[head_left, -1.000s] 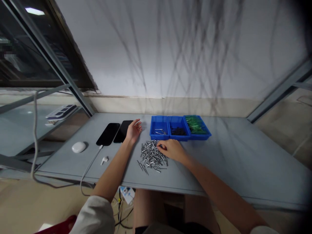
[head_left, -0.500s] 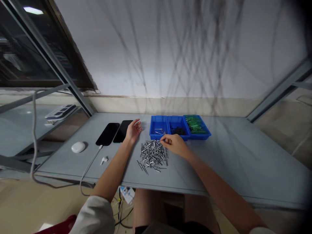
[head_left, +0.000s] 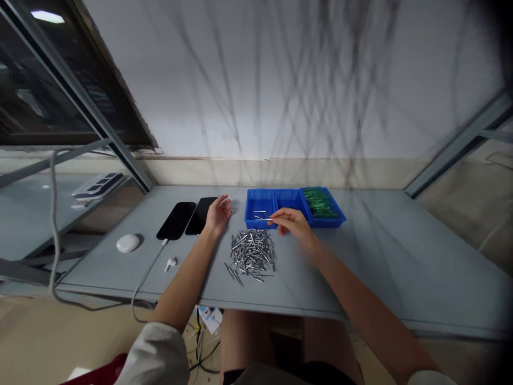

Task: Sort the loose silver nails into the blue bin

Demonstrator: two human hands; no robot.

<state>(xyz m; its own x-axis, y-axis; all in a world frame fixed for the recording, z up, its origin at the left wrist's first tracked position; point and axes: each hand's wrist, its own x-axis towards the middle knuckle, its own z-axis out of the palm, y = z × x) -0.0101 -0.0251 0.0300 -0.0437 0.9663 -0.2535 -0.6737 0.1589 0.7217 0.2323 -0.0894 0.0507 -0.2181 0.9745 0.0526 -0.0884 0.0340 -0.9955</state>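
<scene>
My right hand point(head_left: 289, 220) is pinched over the front edge of the blue bins, a thin silver metal pin point(head_left: 263, 219) pointing left from its fingertips. Beneath it, a few similar pins lie in the left blue bin point(head_left: 260, 200). A loose heap of silver metal pins point(head_left: 253, 253) covers the table just in front of that bin. My left hand point(head_left: 218, 215) rests palm up beside the right-hand phone, fingers loosely curled and apart, with nothing in it. The middle blue bin point(head_left: 289, 198) is partly hidden by my right hand.
Green slender pieces point(head_left: 319, 203) fill the right blue bin point(head_left: 339, 220). Left of my left arm lie two dark phones point(head_left: 176, 220), a white earbud case point(head_left: 128, 243), and a white earbud point(head_left: 171, 263). A white cable point(head_left: 150, 266) runs over the table's front edge.
My right hand has moved from the heap up and slightly right to the bins, with a pin now showing at its fingertips. My left hand has stayed in place.
</scene>
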